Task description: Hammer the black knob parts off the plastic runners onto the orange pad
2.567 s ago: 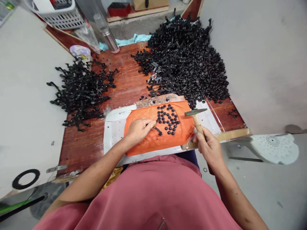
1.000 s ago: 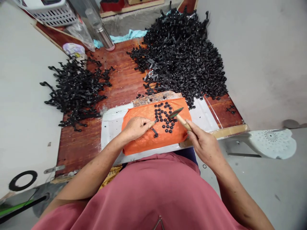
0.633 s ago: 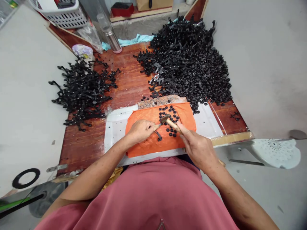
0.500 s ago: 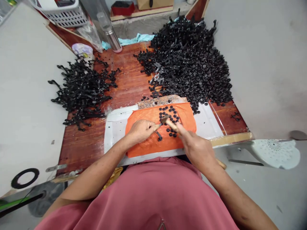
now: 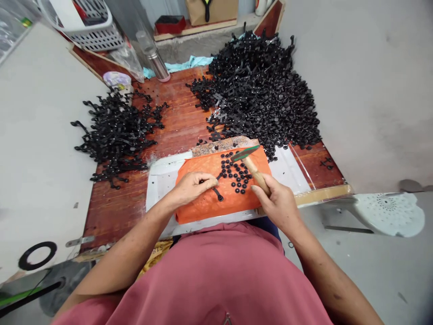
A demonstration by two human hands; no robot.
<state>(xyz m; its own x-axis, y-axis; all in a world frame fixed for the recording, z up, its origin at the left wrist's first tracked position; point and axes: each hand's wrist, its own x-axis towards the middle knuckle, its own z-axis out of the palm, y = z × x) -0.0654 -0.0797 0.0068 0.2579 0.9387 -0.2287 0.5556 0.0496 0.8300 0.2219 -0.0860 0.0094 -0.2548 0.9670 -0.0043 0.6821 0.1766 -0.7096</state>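
My right hand (image 5: 279, 198) is closed around the wooden handle of a hammer (image 5: 259, 174). Its head, partly green, is up over the far right part of an orange cloth (image 5: 199, 210). Between the fingertips of my left hand (image 5: 192, 187) is a black jointed strip (image 5: 216, 194) with a round end, pinched above the cloth. Part of the strip is hidden by my fingers. Several small black round caps (image 5: 236, 176) lie in rows on the cloth, just right of my left hand. A speckled stone slab (image 5: 225, 145) shows at the cloth's far edge.
A big heap of black parts (image 5: 260, 90) covers the table's back right. A smaller pile of black jointed strips (image 5: 117, 131) lies at the left. Behind stand a steel flask (image 5: 157, 63), a white basket (image 5: 101, 36) and a red box (image 5: 170, 24). A pale stool (image 5: 389, 212) is at right.
The hammer has risen off the strip and moved away from my left hand, its head turning to the right. My left hand still pinches the black strip, slightly further left.
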